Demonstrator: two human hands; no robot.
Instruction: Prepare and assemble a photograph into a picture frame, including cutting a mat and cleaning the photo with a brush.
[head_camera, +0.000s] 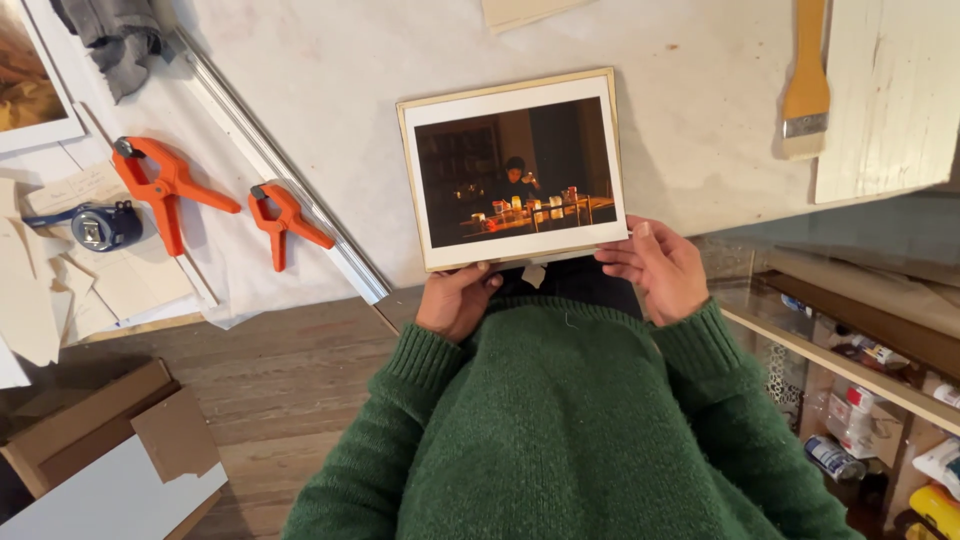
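Sweater: green knit (590, 430), closest to the lens, filling the lower middle, both sleeves reaching up toward the bench edge.
Left hand: (455, 300) gripping the print's lower edge left of centre, thumb on the white border, fingers curled beneath.
Right hand: (650, 265) clasping the lower right corner, thumb tip on the border, fingers folded under the backing.
Hands relative to each other: apart, one at each side of the bottom edge.
Mounted photograph: (515, 170) white-bordered print on a pale board, dark indoor scene with warm orange lights; held tilted slightly, upper part over the white bench, lower edge at the bench's front.
Small tag: (533, 276) pale scrap poking out just under the print's bottom edge, between the hands.
Bench: (400, 60) white, scuffed surface.
Large clamp: (165, 185) orange spring type, lying well left of the print.
Small clamp: (285, 220) orange, just right of the large one, beside a metal rail (270, 165) running diagonally.
Tape measure: (100, 227) blue and grey, touching paper scraps at far left.
Brush: (806, 80) wide, yellow handle, upper right, beside a white plank (890, 90).
Floor: (270, 380) dark wood boards, cardboard pieces (110, 425) at lower left.
Shelf: (870, 370) at lower right, cans and bottles below.
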